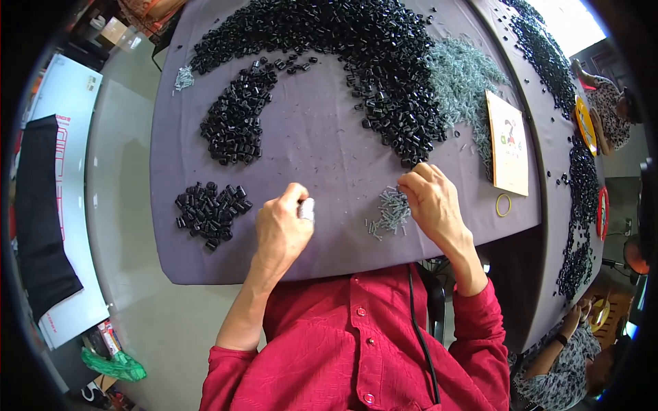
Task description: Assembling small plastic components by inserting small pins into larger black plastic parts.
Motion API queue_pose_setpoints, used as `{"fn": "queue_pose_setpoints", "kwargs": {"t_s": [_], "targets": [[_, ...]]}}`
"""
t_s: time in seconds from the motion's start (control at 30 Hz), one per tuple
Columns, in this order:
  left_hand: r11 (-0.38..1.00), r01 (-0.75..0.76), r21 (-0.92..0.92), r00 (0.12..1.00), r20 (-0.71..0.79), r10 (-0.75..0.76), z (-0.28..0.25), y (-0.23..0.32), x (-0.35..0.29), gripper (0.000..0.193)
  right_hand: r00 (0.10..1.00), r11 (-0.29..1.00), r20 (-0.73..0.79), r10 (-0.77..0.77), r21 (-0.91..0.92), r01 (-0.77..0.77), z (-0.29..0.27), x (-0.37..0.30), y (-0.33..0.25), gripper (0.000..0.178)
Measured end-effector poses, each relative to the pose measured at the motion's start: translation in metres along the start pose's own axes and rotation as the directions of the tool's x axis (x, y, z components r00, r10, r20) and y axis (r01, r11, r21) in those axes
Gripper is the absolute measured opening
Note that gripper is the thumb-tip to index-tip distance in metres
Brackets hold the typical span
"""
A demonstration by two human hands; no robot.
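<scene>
Head view: your left hand (282,222) is curled up over the bare middle of the purple-grey worktop (315,147), fingers tucked in toward the thumb. You've got a silvery-white bit (307,209) showing at the thumb side, but I can't tell if it's worn or held, or if anything's tucked inside that curl. Your right hand (433,204) has its fingertips drawn together at the right edge of a little pile of grey pins (393,211), near the worktop's front edge. Can't tell if you're actually pinching one, the fingers cover that spot.

Off past your left hand, well apart from it, sits a small heap of black cylindrical pieces (211,214). Further up on that side you've got a longer batch of black pieces (236,123), and the big black mound (322,24) curves across the far end and down the right, its tip ending just beyond your right hand. A larger grey pin heap (462,79) lies against it on the right, with a cream booklet (507,140) partly over its edge. Near the booklet's bottom edge you've got a yellow ring (503,205) lying flat.
</scene>
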State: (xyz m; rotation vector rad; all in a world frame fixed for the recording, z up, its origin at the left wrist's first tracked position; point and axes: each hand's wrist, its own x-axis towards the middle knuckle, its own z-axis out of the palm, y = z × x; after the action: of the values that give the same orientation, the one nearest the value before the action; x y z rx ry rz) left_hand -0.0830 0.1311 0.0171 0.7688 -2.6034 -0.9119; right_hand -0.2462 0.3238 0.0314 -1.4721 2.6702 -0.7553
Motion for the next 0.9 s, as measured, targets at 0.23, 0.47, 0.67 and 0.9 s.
{"fn": "queue_pose_setpoints", "kwargs": {"t_s": [0.23,0.47,0.67,0.9], "targets": [[0.982,0.070,0.175,0.997,-0.037,-0.064,-0.035,-0.030,-0.005,0.011,0.998,0.971,0.061,-0.012,-0.238,0.027,0.005,-0.003,0.002,0.003],[0.991,0.077,0.112,0.996,0.029,-0.081,-0.048,-0.017,0.026,0.012,0.991,0.974,0.055,-0.119,-0.188,0.127,0.001,0.003,-0.007,0.008],[0.999,0.038,0.016,0.999,0.023,-0.038,-0.040,-0.013,0.091,0.011,0.997,0.995,0.053,-0.064,-0.076,0.068,-0.005,0.005,-0.005,0.013],[0.959,-0.223,0.175,0.961,-0.125,0.246,-0.001,-0.016,0.199,0.014,0.999,0.993,-0.027,-0.041,0.110,0.044,-0.005,0.005,-0.014,0.015]]}}
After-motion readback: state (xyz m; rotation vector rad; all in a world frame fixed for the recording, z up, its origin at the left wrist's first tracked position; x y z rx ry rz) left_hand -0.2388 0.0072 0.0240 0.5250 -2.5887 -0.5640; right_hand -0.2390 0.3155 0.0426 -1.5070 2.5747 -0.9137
